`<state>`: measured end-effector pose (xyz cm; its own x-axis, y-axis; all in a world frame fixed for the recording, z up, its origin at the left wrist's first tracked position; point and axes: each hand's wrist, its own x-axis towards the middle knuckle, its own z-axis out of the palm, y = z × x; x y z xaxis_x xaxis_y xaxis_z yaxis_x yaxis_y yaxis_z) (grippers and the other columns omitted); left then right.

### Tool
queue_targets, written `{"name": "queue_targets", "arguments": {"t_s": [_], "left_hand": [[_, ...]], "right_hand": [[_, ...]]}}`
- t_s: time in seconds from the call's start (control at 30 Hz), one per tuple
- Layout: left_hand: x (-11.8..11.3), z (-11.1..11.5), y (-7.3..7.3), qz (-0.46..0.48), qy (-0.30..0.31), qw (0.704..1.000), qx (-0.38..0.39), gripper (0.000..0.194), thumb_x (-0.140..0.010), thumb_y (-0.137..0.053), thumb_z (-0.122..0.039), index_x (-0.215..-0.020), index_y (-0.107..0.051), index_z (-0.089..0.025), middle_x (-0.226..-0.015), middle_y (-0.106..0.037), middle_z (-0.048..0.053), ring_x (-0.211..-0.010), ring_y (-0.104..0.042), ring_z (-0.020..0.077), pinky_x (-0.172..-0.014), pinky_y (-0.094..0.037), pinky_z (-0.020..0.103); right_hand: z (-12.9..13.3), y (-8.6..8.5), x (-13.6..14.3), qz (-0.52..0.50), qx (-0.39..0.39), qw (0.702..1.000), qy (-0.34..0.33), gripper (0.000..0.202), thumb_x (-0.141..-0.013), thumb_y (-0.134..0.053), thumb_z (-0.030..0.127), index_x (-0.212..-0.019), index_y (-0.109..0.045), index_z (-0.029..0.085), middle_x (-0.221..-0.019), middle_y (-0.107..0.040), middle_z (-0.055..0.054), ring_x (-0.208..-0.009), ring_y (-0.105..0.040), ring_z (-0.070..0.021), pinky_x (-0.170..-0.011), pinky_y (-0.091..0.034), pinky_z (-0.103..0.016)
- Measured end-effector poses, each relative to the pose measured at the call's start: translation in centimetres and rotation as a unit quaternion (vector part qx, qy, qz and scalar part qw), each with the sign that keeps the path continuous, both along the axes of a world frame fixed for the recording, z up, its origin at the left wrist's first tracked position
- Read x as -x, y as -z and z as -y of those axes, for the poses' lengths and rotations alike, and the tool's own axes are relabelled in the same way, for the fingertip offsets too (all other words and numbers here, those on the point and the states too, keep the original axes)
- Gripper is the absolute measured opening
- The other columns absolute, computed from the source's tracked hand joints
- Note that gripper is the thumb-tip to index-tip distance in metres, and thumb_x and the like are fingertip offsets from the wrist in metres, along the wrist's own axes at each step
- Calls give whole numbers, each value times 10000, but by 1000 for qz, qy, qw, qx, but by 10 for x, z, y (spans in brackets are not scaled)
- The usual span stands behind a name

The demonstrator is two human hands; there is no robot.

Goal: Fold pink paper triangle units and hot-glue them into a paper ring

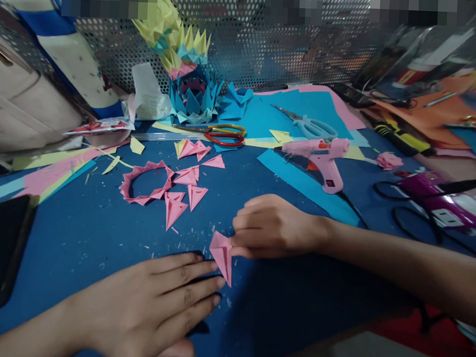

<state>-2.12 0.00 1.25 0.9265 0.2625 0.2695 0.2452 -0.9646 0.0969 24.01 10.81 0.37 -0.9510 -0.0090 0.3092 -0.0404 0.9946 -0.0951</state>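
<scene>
A folded pink paper piece [222,255] lies on the blue table between my hands. My right hand [273,227] has its fingers curled together, pressed on the right side of that piece. Flat on the table, my left hand [157,301] has its fingers stretched out, the fingertips touching the piece's lower left edge. Beyond them sits a ring of joined pink folded pieces [146,184]. Several loose pink folded pieces [175,208] lie to the right of the ring.
A pink glue gun [321,156], light blue scissors [313,126] and red-and-yellow scissors [226,133] lie farther back. Behind stands a paper model [194,95] by the perforated metal panel. A black device [4,247] is at left, a purple power strip [438,200] at right.
</scene>
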Motion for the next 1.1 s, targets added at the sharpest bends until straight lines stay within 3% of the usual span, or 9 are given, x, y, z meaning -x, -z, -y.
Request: {"name": "queue_targets", "arguments": {"t_s": [0.23, 0.6, 0.77, 0.87, 1.1], "left_hand": [[-3, -1, 1, -4, 0, 1000, 6, 381, -1044, -417, -338, -1263, -629, -109, -1343, -627, 70, -1295, -546, 221, -1197, -282, 412], [-1, 6, 5, 3, 1, 1000, -11, 390, -1037, -426, -373, -1263, -635, -134, -1366, -612, 46, -1317, -519, 213, -1199, -288, 408], [0, 6, 4, -5, -6, 999, -44, 410, -1048, -390, -359, -1277, -629, -117, -1364, -612, 73, -1257, -570, 221, -1204, -264, 418], [0, 7, 5, 16, -23, 999, -24, 399, -1029, -443, -374, -1263, -637, -116, -1355, -619, 74, -1257, -569, 238, -1213, -235, 435], [-1, 7, 11, 30, -23, 999, 2, 386, -1000, -517, -371, -1270, -627, -118, -1365, -611, 77, -1293, -540, 252, -1202, -271, 442]], "right_hand": [[0, 0, 0, -4, 1, 1000, 2, 383, -1068, -363, 310, -801, -604, 176, -713, -560, 9, -642, -497, -131, -624, -335, -301], [1, 3, 0, -7, 2, 1000, 3, 362, -1064, -359, 327, -836, -603, 186, -746, -569, 3, -666, -487, -145, -623, -315, -311], [8, 0, 8, 54, 130, 987, 77, 215, -988, -547, 380, -953, -612, 178, -851, -610, -8, -739, -522, -153, -638, -343, -276], [10, -5, 13, 97, 214, 966, 109, 265, -901, -686, 387, -1047, -620, 175, -892, -619, -7, -774, -548, -152, -668, -362, -255], [9, -9, 14, 110, 289, 943, 122, 228, -863, -738, 324, -1019, -656, 179, -849, -608, 3, -792, -563, -146, -690, -365, -240]]}}
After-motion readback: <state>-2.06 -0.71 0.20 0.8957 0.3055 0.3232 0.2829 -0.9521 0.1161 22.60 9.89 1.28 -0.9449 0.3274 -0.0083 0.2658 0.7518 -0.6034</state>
